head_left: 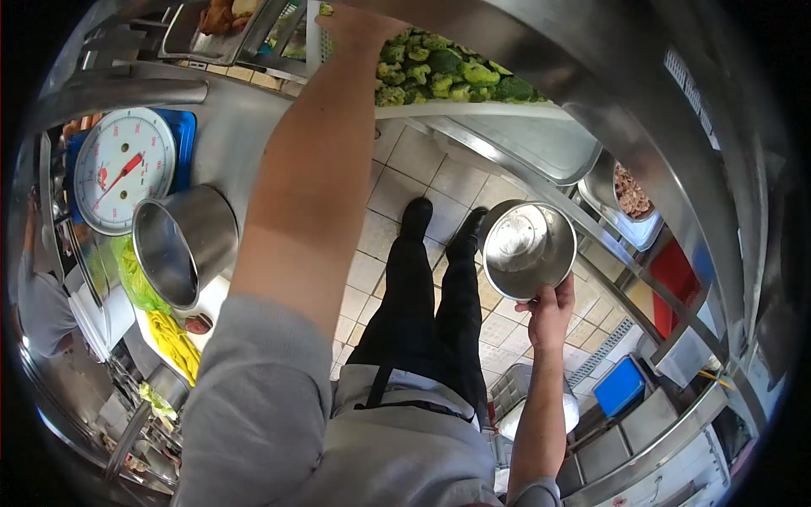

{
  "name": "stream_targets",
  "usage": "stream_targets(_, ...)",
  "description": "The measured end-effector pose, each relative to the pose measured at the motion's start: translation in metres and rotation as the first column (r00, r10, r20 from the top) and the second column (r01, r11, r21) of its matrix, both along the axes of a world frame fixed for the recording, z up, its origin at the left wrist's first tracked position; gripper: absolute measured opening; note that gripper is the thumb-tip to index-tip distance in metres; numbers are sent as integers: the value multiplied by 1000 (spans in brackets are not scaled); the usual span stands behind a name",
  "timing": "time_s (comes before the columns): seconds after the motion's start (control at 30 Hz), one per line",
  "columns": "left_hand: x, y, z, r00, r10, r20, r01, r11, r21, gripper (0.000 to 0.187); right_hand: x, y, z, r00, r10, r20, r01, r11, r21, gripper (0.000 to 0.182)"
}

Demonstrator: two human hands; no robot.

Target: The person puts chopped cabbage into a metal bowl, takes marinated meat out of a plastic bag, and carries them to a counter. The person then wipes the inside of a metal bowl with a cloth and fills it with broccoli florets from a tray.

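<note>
My right hand [551,314] grips the rim of a round steel pot [530,252], thumb and fingers closed on its near edge. The pot is tilted with its mouth toward me, and its shiny bottom shows. My left arm stretches forward, and my left hand [359,27] is at the top edge of the view, beside a white tray [473,109] of cut broccoli [456,72]. A small green bit [325,9] shows by this hand. Its fingers are mostly cut off or hidden, so their grip cannot be made out.
On the steel counter at left stand a dial scale [125,173] and another steel pot [207,232]. Yellow cloth [173,342] and a green bag [139,279] lie nearby. Chopped food fills a container [632,194] at right. A person in grey [46,308] is at far left.
</note>
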State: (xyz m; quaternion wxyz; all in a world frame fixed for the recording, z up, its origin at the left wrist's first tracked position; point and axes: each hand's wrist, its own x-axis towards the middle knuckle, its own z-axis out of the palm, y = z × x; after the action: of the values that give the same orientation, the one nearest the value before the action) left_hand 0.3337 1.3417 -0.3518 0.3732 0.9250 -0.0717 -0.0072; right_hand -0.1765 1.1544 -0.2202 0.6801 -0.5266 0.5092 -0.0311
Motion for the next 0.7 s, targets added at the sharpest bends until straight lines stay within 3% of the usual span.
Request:
stream_targets(0.2, -3, 13, 1, 985, -109, -134, 80, 975, -209, 59, -22, 3, -1, 999, -48, -20, 48, 999, 20, 45)
stream_targets(0.7, 1, 4, 10, 954, -208, -215, 123, 928, -352, 52, -16, 14, -9, 1000, 3, -4, -2, 999, 55, 49)
